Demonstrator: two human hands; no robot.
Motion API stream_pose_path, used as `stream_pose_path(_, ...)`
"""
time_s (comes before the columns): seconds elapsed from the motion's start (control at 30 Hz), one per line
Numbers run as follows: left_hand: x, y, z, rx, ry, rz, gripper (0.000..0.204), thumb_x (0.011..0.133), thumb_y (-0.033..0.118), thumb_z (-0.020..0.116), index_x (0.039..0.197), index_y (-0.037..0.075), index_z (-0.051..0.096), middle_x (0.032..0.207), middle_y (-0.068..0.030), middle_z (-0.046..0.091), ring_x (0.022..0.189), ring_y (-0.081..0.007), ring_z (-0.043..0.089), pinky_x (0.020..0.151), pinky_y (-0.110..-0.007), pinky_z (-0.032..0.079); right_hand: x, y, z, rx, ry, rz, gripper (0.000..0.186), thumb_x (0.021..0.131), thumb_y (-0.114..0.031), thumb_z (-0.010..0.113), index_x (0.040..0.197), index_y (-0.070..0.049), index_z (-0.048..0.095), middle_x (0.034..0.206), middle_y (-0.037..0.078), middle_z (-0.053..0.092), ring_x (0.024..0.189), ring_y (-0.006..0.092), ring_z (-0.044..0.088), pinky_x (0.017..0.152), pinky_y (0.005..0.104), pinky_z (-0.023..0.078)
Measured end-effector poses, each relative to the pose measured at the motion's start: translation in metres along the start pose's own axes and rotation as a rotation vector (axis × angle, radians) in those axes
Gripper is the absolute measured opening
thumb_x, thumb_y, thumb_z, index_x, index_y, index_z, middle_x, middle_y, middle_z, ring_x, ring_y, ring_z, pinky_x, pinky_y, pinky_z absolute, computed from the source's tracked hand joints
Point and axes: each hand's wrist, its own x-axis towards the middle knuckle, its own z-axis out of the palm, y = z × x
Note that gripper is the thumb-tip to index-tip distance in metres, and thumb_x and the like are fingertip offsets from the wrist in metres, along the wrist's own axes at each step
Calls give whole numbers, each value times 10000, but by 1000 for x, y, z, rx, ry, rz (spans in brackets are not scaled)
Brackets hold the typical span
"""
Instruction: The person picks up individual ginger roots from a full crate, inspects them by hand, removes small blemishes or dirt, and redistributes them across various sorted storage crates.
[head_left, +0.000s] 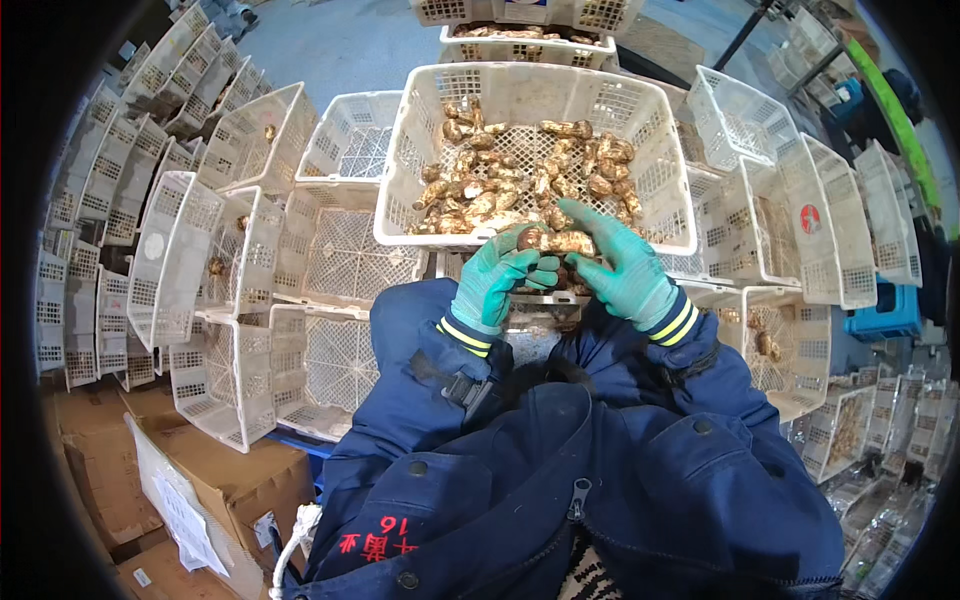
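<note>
Centrally, one brown-and-cream mushroom (565, 242) is held up between two green-gloved hands.

Its darker end is gripped by the left hand (495, 275), whose fingers are curled closely round it; the paler end is flanked by the right hand (630, 265), whose thumb and forefinger are spread apart, though whether it is touched by them cannot be told. The mushroom is positioned at the middle of the frame, over the near rim of a white crate (570, 92), in which loose mushrooms (480, 200) are heaped mostly toward the left and right. More pale lattice crates (350, 250) are ranged at both sides, and cardboard boxes (240, 465) are stacked lower left.
</note>
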Motion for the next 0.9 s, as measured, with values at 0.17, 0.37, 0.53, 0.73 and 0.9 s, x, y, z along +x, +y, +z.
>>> stream_pose_path(0.17, -1, 4, 5, 188, -6, -78, 330, 886, 135, 560, 1170, -29, 526, 905, -126, 648, 742, -204, 657, 660, -278, 538, -18, -2, 19, -246, -142, 427, 331, 832, -253, 589, 1105, -65, 579, 847, 126, 634, 775, 285, 625, 677, 361, 488)
stream_pose_path(0.37, -8, 7, 3, 363, -22, 137, 462, 962, 387, 403, 1137, -12, 558, 829, -98, 656, 707, -179, 646, 670, -284, 529, -32, 18, 21, 962, -16, 599, 272, 873, -177, 529, 993, 56, 605, 781, 146, 666, 537, 161, 612, 453, 252, 483)
stream_pose_path(0.53, -6, -3, 1, 325, -36, 110, 445, 958, 364, 425, 1151, -17, 554, 823, -78, 640, 719, -166, 639, 671, -270, 528, -31, 15, 19, 1061, 87, 587, 243, 875, -147, 497, 986, 47, 592, 787, 162, 664, 566, 177, 621, 520, 273, 510)
stream_pose_path(0.73, -2, -8, -5, 279, -181, -134, 477, 983, 328, 336, 1106, -76, 557, 834, -113, 646, 691, -167, 622, 650, -258, 501, -18, 24, 27, 1180, 252, 370, 127, 868, -80, 537, 945, 20, 548, 814, 31, 565, 789, 120, 547, 709, 244, 453)
stream_pose_path(0.9, -11, 5, 11, 280, -548, -259, 352, 978, 206, 372, 1117, -70, 540, 884, -134, 652, 759, -198, 642, 695, -272, 508, -15, 9, 26, 1097, 125, 387, 156, 872, -111, 544, 951, 23, 540, 1017, 138, 626, 892, 171, 600, 807, 268, 498)
